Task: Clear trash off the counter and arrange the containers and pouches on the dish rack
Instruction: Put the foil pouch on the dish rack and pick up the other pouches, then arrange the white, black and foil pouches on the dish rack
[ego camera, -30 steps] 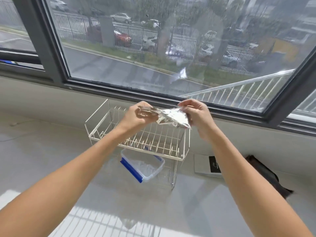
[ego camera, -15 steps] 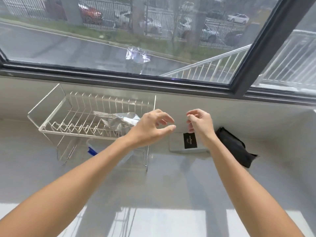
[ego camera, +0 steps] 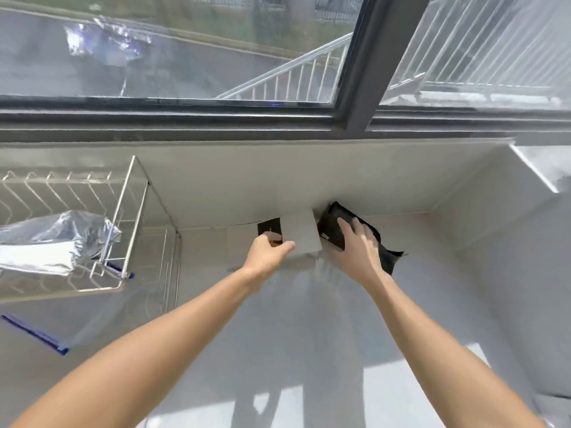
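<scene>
A silver foil pouch lies on the upper shelf of the white wire dish rack at the left. Against the back wall sits a flat white box with a black label; my left hand closes on its lower left edge, fingers over the label. A black pouch lies just right of the box. My right hand rests flat on the pouch with fingers spread. A clear container with a blue-edged lid sits under the rack.
The white counter ends at a raised wall on the right. A dark-framed window runs along the back above a low white wall. Sunlight and arm shadows fall on the counter near me.
The foil pouch was let go onto the rack. Both hands moved right and forward to the white box and black pouch. The view swung right, and the rack now sits at the left edge.
</scene>
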